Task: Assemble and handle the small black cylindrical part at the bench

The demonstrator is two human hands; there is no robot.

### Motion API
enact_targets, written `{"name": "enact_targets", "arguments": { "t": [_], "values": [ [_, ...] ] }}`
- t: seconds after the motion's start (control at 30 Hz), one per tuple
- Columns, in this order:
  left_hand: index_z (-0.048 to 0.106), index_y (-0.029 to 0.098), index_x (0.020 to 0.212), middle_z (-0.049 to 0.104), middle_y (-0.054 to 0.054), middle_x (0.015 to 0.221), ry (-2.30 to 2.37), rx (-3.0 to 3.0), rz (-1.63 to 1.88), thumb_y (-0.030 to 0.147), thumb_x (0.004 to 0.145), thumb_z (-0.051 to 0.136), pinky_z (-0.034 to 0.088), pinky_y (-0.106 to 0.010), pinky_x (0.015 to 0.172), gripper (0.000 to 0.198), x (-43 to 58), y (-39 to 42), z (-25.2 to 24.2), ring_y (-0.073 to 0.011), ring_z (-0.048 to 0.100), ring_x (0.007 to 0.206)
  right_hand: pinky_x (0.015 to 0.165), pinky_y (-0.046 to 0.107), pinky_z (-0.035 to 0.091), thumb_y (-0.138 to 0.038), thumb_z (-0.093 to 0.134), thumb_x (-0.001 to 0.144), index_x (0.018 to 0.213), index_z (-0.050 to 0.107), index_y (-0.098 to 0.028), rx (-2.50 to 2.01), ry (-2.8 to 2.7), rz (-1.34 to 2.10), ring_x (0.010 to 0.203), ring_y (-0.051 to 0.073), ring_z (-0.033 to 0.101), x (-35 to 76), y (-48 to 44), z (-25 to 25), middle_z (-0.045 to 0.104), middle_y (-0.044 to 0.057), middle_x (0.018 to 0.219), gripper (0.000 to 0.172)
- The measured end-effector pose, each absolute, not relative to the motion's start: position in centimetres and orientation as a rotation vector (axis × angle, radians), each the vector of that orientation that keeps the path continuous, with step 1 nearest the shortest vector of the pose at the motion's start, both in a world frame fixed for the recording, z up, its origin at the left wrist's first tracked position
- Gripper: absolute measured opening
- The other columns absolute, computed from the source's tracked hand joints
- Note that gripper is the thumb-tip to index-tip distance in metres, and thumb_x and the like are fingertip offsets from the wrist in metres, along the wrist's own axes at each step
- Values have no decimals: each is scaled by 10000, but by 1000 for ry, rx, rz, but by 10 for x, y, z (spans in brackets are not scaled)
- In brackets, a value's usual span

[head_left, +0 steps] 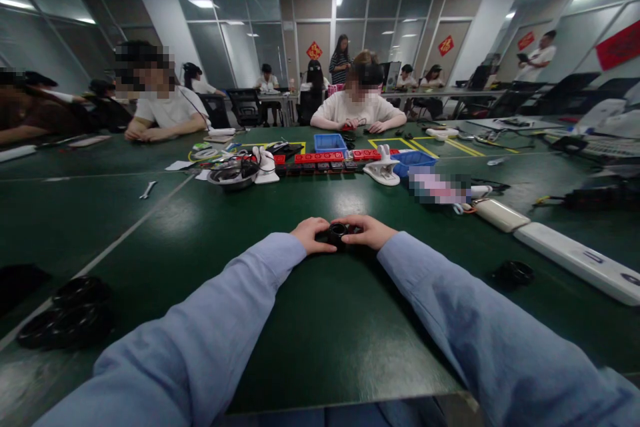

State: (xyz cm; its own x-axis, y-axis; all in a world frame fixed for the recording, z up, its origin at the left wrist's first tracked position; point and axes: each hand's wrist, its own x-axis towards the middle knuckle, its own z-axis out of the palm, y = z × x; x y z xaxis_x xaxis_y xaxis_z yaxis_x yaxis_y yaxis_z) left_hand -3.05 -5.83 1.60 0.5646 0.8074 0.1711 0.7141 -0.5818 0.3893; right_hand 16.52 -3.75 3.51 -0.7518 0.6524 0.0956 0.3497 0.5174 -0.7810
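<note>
Both my arms reach forward over the green table (320, 320), in light blue sleeves. Between the hands is a small black ring-shaped part (338, 231) with a round opening facing up. My left hand (315, 236) grips its left side, thumb towards me. From the right, the thumb and fingers of my right hand (369, 232) close on the same part. Its lower side is partly hidden by the fingers. A similar black ring-shaped part (515, 273) lies apart on the right, and several more black rings (75, 313) are heaped at the left.
Ahead stand white clamps (383, 167), red blocks in a row (320, 157), a blue bin (330, 143) and a bowl of cables (234, 173). A wrench (147, 190) lies left; a long white case (575, 260) lies right. A co-worker (358, 103) sits opposite.
</note>
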Motion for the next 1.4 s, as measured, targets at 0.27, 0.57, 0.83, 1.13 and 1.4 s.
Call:
{"name": "enact_targets", "arguments": {
  "t": [0.27, 0.57, 0.83, 1.13, 1.4],
  "values": [
    [522, 148, 973, 542, -61, 862, 1416, 2508, 585, 428, 678, 498, 390, -308, 752, 408, -24, -65, 17, -189, 493, 830, 703, 317, 411, -312, 502, 686, 1110, 449, -139, -905, -2244, 894, 692, 121, 476, 158, -42, 24, 515, 79, 984, 462],
    [401, 186, 1124, 521, -70, 991, 1647, 2406, 655, 534, 565, 555, 377, -338, 799, 676, -8, -78, 18, -225, 475, 911, 629, 288, 423, -446, 579, 594, 1140, 398, -136, -1068, -2142, 600, 621, 104, 453, 151, -53, 27, 496, 69, 915, 653],
    [523, 180, 901, 553, -51, 864, 1791, 2416, 556, 480, 636, 504, 403, -297, 733, 401, -3, -77, 20, -199, 506, 827, 694, 296, 406, -389, 583, 615, 883, 549, -163, -1014, -2175, 446, 759, 149, 490, 145, -55, 26, 526, 47, 820, 352],
    [529, 189, 883, 552, -50, 854, 1792, 2425, 573, 563, 609, 493, 402, -295, 714, 464, -4, -78, 19, -198, 508, 820, 715, 325, 394, -303, 568, 619, 988, 472, -185, -971, -1844, 234, 813, 176, 477, 150, -62, 34, 529, 47, 898, 400],
    [530, 184, 913, 559, -50, 843, 1899, 2306, 558, 562, 593, 510, 401, -287, 703, 495, -26, -64, 20, -199, 513, 819, 663, 284, 413, -221, 489, 659, 1012, 447, -185, -957, -1870, 361, 757, 144, 485, 152, -56, 33, 517, 47, 907, 357]
  ]
}}
